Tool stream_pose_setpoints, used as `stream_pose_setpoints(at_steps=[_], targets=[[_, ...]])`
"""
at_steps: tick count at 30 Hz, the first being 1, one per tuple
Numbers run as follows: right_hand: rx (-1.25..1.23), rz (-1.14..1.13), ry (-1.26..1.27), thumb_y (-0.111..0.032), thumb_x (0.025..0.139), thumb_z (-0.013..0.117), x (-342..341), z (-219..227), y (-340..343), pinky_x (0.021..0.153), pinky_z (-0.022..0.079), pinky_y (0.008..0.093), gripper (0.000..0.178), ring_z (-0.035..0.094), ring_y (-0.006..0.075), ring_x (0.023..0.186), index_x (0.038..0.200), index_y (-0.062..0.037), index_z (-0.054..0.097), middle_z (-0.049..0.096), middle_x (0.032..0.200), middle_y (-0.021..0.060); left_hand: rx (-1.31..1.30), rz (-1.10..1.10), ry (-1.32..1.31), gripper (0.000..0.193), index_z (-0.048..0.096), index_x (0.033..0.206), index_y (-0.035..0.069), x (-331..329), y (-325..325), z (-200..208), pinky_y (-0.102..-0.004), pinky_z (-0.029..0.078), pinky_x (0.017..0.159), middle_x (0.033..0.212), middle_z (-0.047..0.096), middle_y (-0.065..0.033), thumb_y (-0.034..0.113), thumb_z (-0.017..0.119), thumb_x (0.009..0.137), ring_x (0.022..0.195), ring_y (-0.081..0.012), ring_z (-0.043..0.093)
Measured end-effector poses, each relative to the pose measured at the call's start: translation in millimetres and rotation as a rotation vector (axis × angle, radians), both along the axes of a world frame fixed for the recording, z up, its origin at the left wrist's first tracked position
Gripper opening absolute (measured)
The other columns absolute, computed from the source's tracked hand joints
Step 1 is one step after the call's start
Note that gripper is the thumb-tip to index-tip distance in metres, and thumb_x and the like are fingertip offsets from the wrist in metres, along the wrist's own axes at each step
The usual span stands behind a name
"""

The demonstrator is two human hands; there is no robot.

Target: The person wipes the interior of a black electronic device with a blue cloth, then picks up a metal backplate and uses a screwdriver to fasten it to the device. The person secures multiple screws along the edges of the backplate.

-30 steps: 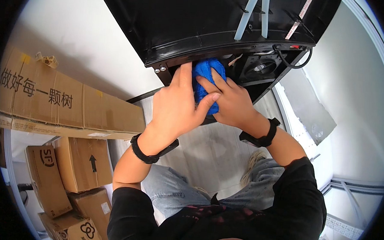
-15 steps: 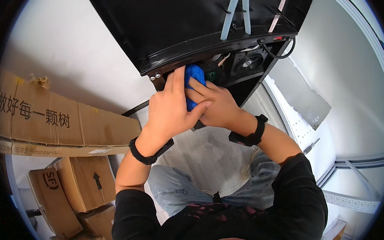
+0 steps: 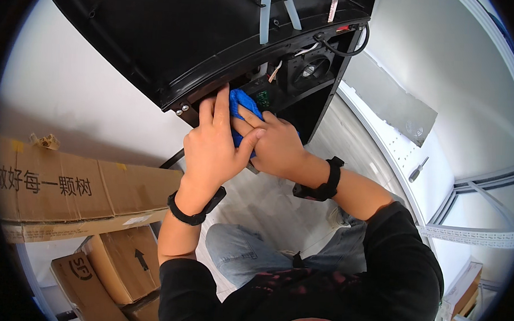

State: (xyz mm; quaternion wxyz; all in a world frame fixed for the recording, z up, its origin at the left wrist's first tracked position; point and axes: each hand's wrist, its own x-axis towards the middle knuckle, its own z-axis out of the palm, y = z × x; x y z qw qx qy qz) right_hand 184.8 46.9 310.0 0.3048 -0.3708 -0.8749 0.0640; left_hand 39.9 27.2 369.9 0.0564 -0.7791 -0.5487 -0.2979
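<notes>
Cloth: blue cloth [image 3: 240, 105], bunched, pressed against the open underside of a black cabinet [image 3: 176, 36], just below its front lip; only the upper part shows between the two hands.
Left hand [image 3: 212, 144]: laid flat over the cloth, fingers [image 3: 220, 104] stretched up to the cabinet's edge, thumb crossing toward the other hand; black band [image 3: 195, 206] at the wrist.
Right hand [image 3: 272, 144]: closed around the cloth from the right side, fingers curled into the fabric, clutching it; black wristband [image 3: 325, 183] on the forearm.
Cabinet interior: round fan [image 3: 310, 68] set in a black frame right of the cloth; small green circuit board [image 3: 264, 97] just beside the cloth; black cable [image 3: 353, 47] looping off the corner; two pale straps [image 3: 275, 12] hanging down the panel.
Surface: pale, glossy floor [image 3: 272, 204] beneath the hands, knees in blue jeans [image 3: 235, 257] folded over it.
Room: white wall [image 3: 76, 95] to the left; stacked brown cardboard boxes [image 3: 66, 192] along it, some with arrow marks; white panel [image 3: 434, 162] to the right carrying a screwdriver [image 3: 417, 169]; grey patch on the wall above it.
Posture: black sleeves [image 3: 401, 264], both forearms rising from the lower edge and meeting at the cabinet.
</notes>
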Motion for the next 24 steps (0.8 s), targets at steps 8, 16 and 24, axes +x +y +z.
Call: stream_pose_setpoints(at_steps=[8,16,24], targets=[[-0.084,-0.135,0.108,-0.005,0.057,0.074,29.2,6.8,3.5,0.083,0.052,0.0405,0.088,0.06,0.0374,0.092,0.138,-0.0205,0.044,0.055,0.124,0.0212,0.006,0.024,0.001,0.074,0.053,0.125,-0.002,1.4,-0.2,-1.8,-0.036,0.055,0.059,0.112,0.056,-0.0152,0.049,0.071,0.075,0.073,-0.0316,0.066],[0.289,-0.047,0.225,0.0,0.054,0.076,82.4,47.5,3.1,0.077,0.051,0.0399,0.096,0.059,0.0411,0.092,0.142,-0.0161,0.04,0.057,0.116,0.0244,-0.003,-0.007,-0.031,0.071,0.053,0.125,-0.003,-2.2,-3.6,-1.1,-0.0377,0.054,0.059,0.113,0.055,-0.0143,0.05,0.066,0.079,0.074,-0.0333,0.066],[0.087,0.105,0.264,0.005,0.057,0.071,57.4,101.3,30.4,0.089,0.05,0.0415,0.103,0.055,0.0439,0.108,0.147,-0.0185,0.025,0.049,0.133,0.0246,-0.074,0.025,-0.02,0.059,0.053,0.124,0.002,-1.2,-6.8,3.5,-0.0389,0.054,0.059,0.118,0.055,-0.0182,0.036,0.07,0.078,0.072,-0.035,0.066]])
